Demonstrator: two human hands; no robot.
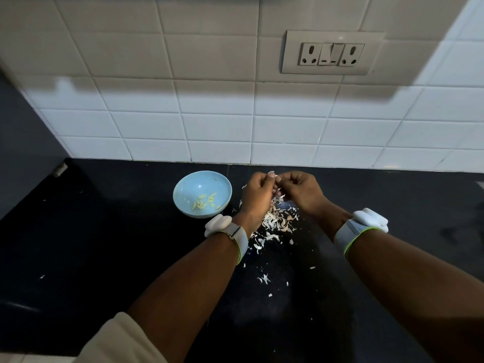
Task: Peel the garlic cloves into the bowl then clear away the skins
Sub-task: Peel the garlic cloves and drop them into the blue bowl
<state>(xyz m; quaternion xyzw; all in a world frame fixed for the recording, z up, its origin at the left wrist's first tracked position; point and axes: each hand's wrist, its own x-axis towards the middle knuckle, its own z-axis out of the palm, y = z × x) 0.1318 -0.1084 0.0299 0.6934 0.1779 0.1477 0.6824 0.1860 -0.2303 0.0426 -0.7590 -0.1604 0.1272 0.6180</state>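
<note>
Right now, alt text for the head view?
Both hands, left hand and right hand, pinch a garlic clove above a pile of garlic skins on a black countertop; a blue bowl of peeled cloves sits to their left.

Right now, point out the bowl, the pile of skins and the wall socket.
bowl (180, 191): head view, bare inner wall.
pile of skins (277, 222): head view, middle of heap.
wall socket (331, 55): head view, centre switch.

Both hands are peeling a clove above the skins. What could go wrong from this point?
1. The left hand and right hand work over the pile of white papery skins, not the light blue bowl, so the clove could drop into the skins.
2. Loose flakes already lie scattered on the black countertop, so some may be missed when clearing.
</note>
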